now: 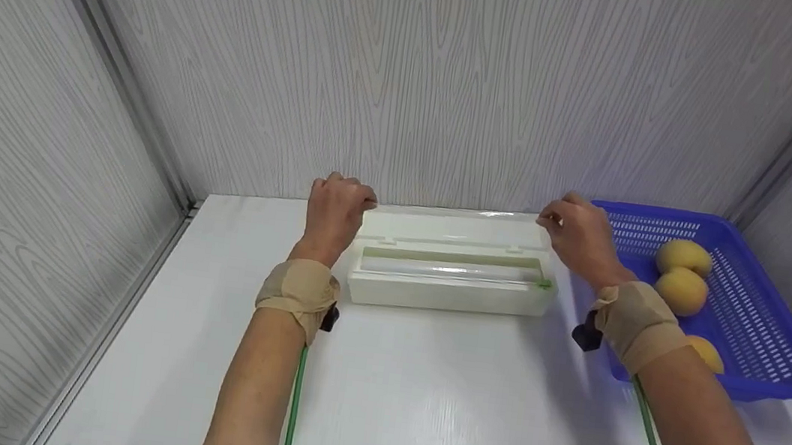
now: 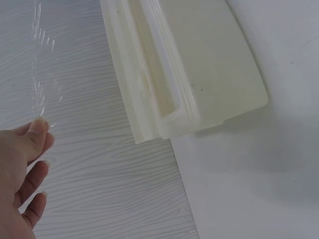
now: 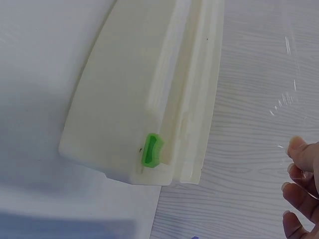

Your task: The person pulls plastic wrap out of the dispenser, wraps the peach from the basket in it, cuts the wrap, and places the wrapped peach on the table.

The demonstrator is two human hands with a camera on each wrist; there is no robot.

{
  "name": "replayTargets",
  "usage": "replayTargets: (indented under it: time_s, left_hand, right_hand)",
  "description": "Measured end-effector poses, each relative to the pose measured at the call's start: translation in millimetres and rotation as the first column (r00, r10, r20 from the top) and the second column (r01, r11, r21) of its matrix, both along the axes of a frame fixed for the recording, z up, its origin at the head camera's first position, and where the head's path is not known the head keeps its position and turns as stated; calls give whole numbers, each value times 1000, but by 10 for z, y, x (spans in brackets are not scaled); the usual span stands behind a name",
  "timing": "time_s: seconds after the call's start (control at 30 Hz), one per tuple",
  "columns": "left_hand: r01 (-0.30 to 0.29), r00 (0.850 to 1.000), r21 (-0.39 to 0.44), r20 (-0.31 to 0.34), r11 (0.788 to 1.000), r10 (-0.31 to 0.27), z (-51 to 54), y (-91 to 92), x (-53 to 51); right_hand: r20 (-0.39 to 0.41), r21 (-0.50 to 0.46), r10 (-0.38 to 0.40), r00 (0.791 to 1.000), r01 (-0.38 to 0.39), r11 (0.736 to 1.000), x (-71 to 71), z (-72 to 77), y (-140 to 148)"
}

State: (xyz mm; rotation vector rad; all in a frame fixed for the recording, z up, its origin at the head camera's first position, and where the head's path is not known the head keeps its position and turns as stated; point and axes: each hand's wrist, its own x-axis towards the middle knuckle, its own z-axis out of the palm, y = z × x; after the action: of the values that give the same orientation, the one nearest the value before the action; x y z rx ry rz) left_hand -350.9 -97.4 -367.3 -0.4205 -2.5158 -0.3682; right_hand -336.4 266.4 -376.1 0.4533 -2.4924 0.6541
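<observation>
A sheet of clear plastic wrap (image 1: 487,215) stretches between both hands above the back of a white cling wrap dispenser (image 1: 447,295). My left hand (image 1: 337,211) pinches one corner of the film between thumb and forefinger, and in the left wrist view the film (image 2: 42,64) rises from the fingertips. The opposite corner is pinched by my right hand (image 1: 580,234). The dispenser's lid (image 1: 452,229) is raised at the back, and a roll of film lies in its slot. A green slide cutter (image 3: 152,150) sits at the dispenser's right end.
To the right stands a blue plastic basket (image 1: 769,321) with several yellow-orange round fruits (image 1: 682,290) in it; the right forearm passes over its near left side. Wood-grain panels (image 1: 414,73) enclose the white table (image 1: 419,407) at the back and sides.
</observation>
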Motion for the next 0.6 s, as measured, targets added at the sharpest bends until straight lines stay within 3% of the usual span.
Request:
replayTargets:
  time_s: [0.6]
  left_hand:
    - [-34, 999, -38, -38, 999, 33, 268, -9, 49]
  right_hand:
    - [-45, 57, -9, 999, 11, 998, 31, 330, -23]
